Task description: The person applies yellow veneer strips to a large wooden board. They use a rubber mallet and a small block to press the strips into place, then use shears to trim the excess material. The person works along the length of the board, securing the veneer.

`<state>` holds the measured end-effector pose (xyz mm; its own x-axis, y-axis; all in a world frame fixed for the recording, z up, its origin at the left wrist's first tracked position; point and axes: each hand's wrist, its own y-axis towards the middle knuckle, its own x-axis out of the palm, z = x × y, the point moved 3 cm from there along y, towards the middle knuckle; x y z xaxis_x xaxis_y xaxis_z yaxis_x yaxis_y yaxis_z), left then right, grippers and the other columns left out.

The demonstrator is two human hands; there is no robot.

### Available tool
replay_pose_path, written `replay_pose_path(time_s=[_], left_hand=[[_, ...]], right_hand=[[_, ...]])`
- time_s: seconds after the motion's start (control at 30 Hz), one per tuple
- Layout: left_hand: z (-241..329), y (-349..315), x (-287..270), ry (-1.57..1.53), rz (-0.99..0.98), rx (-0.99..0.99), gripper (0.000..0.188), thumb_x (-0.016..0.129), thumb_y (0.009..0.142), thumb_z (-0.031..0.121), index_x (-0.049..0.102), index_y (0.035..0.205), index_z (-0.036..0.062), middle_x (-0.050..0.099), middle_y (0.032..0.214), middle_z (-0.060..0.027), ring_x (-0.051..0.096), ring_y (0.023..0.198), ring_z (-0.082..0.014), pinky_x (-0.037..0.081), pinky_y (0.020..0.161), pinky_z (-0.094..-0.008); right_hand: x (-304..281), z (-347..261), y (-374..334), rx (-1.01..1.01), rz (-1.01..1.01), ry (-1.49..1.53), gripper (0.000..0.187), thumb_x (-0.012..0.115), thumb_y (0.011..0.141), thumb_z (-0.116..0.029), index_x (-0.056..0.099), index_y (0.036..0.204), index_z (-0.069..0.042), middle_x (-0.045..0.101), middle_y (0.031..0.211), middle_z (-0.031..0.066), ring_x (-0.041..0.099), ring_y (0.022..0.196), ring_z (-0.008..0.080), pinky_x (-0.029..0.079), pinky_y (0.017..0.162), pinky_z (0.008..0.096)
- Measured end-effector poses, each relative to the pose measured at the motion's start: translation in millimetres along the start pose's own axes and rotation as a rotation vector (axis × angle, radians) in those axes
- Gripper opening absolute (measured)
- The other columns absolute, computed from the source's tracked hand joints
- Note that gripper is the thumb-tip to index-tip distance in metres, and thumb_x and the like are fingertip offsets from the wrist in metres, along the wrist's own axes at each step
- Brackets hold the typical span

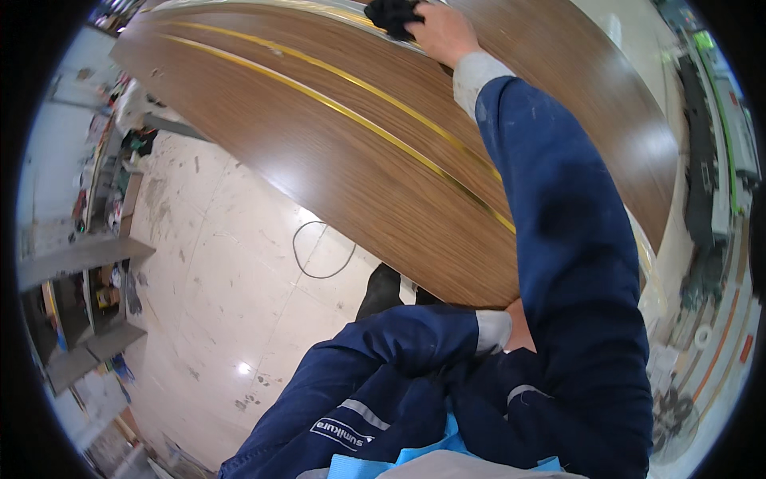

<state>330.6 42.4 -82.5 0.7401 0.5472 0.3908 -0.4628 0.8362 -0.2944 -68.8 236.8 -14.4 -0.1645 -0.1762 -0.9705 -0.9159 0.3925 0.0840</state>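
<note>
A large brown wood-grain panel (335,184) lies before me, with two gold trim strips (383,132) running along it. At its far part, my right hand (445,33) is closed round a bunched black cloth (392,16). The cloth rests over a shiny strip (319,9) with a gold line and what looks like clear film at its border. My left hand (520,326) is at the panel's near edge, close to my body. The right sleeve covers much of that hand, and its fingers are hidden.
Beyond the shiny strip lies another brown panel section (590,88). On the tiled floor (223,263) at left is a loop of dark cord (325,249). Cluttered shelves (88,271) stand at far left. Long profiles and a dark bundle (698,160) line the right side.
</note>
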Motion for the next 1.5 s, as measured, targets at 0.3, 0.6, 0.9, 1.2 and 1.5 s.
replay_pose_path(time_s=[0.3,0.6,0.9,1.2,1.5], left_hand=[[33,33,8,1.291,-0.752,0.783,0.101,0.057,0.089,0.069,0.039,0.153,-0.0072,0.035,0.162,-0.0267,0.023,0.155,-0.0398,0.008,0.128,-0.0542],[44,31,20,1.39,-0.783,0.667,0.107,0.077,0.078,0.06,0.039,0.152,-0.0074,0.037,0.16,-0.0269,0.029,0.153,-0.0413,0.017,0.126,-0.0561],[47,24,33,1.641,-0.826,0.741,0.108,0.076,0.08,0.061,0.036,0.153,-0.0089,0.037,0.158,-0.0304,0.03,0.151,-0.0448,0.019,0.125,-0.0575],[50,22,28,1.671,-0.789,0.775,0.108,0.075,0.081,0.061,0.035,0.154,-0.0068,0.036,0.159,-0.0284,0.029,0.152,-0.0441,0.018,0.125,-0.0576],[48,23,29,1.716,-0.787,0.779,0.108,0.069,0.083,0.067,0.033,0.155,-0.0064,0.035,0.16,-0.0284,0.028,0.153,-0.0437,0.017,0.125,-0.0585]], right_hand=[[-259,89,-295,0.008,0.573,-0.033,0.018,0.065,0.092,-0.009,0.068,0.107,0.002,0.074,0.101,0.0105,0.069,0.087,0.0172,0.056,0.077,0.0294],[-109,125,-555,0.676,0.501,-0.095,0.034,0.073,0.083,-0.017,0.071,0.117,-0.009,0.067,0.11,0.0146,0.061,0.106,0.0377,0.051,0.093,0.0439],[-60,182,-632,0.91,0.681,-0.145,0.011,0.07,0.091,-0.018,0.07,0.098,-0.009,0.062,0.096,0.0112,0.063,0.086,0.0346,0.051,0.077,0.0456],[-97,258,-726,1.546,1.063,0.162,0.041,0.069,0.095,-0.035,0.072,0.107,0.003,0.075,0.092,0.0186,0.073,0.092,0.0338,0.056,0.087,0.0424],[-61,238,-673,1.314,0.584,0.57,0.066,0.08,0.086,-0.048,0.068,0.125,0.004,0.074,0.113,0.0172,0.07,0.101,0.0231,0.053,0.089,0.0334]])
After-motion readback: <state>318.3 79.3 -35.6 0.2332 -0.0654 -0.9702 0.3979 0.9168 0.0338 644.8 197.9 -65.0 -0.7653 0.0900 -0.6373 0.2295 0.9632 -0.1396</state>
